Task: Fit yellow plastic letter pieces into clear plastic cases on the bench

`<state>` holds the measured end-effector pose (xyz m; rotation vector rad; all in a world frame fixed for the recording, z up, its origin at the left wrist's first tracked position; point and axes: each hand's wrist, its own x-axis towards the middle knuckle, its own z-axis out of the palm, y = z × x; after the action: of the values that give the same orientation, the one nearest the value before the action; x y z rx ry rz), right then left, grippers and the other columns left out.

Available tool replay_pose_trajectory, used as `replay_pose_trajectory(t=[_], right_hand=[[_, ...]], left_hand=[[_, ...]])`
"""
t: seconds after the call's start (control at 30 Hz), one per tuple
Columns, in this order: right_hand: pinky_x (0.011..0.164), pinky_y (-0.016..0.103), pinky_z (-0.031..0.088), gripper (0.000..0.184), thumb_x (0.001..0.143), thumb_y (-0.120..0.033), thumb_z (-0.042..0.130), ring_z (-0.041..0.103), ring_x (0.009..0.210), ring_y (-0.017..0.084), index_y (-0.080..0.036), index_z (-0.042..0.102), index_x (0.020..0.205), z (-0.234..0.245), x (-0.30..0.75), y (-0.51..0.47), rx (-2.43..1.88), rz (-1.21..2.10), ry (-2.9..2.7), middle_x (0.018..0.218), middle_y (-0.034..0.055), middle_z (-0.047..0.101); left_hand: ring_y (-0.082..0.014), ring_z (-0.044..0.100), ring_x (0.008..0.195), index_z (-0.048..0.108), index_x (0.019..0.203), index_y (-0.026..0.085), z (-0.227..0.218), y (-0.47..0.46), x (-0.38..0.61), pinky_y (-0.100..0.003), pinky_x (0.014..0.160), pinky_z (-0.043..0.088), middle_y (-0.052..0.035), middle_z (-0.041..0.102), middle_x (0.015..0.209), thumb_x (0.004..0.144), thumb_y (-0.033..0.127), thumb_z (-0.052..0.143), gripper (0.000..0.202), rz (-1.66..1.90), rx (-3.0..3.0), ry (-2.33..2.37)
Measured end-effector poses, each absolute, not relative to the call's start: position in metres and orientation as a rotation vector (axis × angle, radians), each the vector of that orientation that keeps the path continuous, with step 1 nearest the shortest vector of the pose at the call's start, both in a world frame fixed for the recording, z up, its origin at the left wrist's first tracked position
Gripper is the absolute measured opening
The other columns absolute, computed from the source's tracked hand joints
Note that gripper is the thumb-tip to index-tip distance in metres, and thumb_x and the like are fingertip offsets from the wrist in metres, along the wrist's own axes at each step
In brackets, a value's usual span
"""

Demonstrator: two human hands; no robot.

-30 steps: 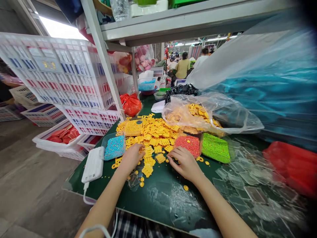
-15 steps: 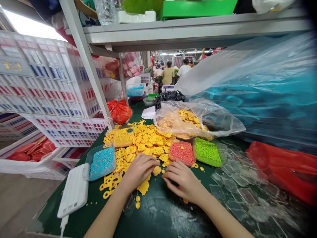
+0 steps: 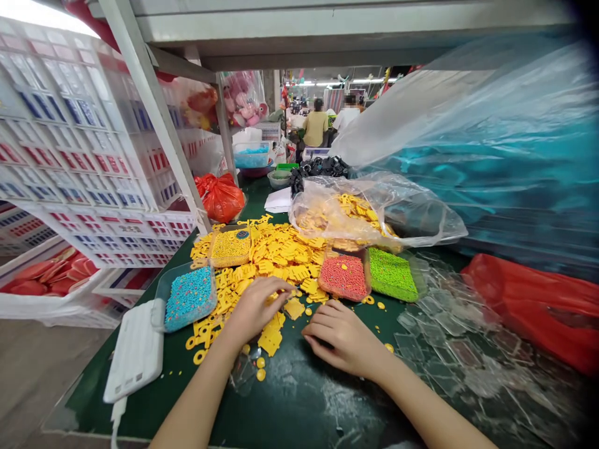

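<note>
A heap of yellow plastic pieces [image 3: 276, 255] lies on the dark green table [image 3: 299, 399]. My left hand [image 3: 255, 307] rests at the heap's near edge, fingers curled over a yellow piece. My right hand [image 3: 340, 337] lies palm down just right of it, fingers bent and pressed to the table; what is under them is hidden. Around the heap sit clear trays of beads: blue [image 3: 189, 298], yellow [image 3: 230, 246], red [image 3: 344, 276] and green [image 3: 392, 274].
A white power bank [image 3: 135, 351] with a cable lies at the table's left edge. A clear bag of yellow pieces [image 3: 369, 212] sits behind the trays. Clear plastic lids [image 3: 458, 343] litter the right side, beside a red bag [image 3: 538, 305]. White crates [image 3: 93, 149] stack at left. People stand far back.
Both hands have drawn back toward me from the heap. My right hand slid nearer the table's front and my left closed over a yellow piece. The view has tilted down.
</note>
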<state>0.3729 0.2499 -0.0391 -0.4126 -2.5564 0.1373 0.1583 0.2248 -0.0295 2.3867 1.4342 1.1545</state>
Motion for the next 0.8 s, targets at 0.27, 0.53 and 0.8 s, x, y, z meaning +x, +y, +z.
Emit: replay_pose_trajectory(t=[0.27, 0.53, 0.8], right_hand=[[0.07, 0.031, 0.033, 0.028, 0.097, -0.026, 0.042, 0.052, 0.069, 0.015, -0.02, 0.063, 0.081, -0.042, 0.37, 0.24, -0.413, 0.214, -2.79, 0.069, -0.0001, 0.062], [0.072, 0.032, 0.03, 0.027, 0.096, -0.026, 0.043, 0.052, 0.072, 0.015, -0.02, 0.062, 0.079, -0.044, 0.369, 0.236, -0.383, 0.195, -2.866, 0.071, 0.0006, 0.065], [0.073, 0.032, 0.029, 0.025, 0.096, -0.026, 0.045, 0.052, 0.073, 0.015, -0.019, 0.062, 0.079, -0.041, 0.368, 0.234, -0.375, 0.207, -2.869, 0.072, 0.0007, 0.066]], left_hand=[[-0.0201, 0.066, 0.086, 0.064, 0.095, 0.021, -0.022, 0.226, 0.14, -0.032, 0.078, 0.047, -0.0048, 0.071, 0.092, 0.096, 0.028, 0.047, 0.019, 1.225, 2.3, 1.748], [-0.0201, 0.066, 0.089, 0.064, 0.096, 0.021, -0.033, 0.226, 0.158, -0.033, 0.078, 0.047, -0.004, 0.071, 0.095, 0.097, 0.025, 0.046, 0.018, 1.051, 2.383, 1.658], [-0.0198, 0.067, 0.09, 0.064, 0.097, 0.02, -0.034, 0.227, 0.16, -0.033, 0.08, 0.05, -0.0055, 0.072, 0.095, 0.097, 0.023, 0.045, 0.02, 1.049, 2.429, 1.581]])
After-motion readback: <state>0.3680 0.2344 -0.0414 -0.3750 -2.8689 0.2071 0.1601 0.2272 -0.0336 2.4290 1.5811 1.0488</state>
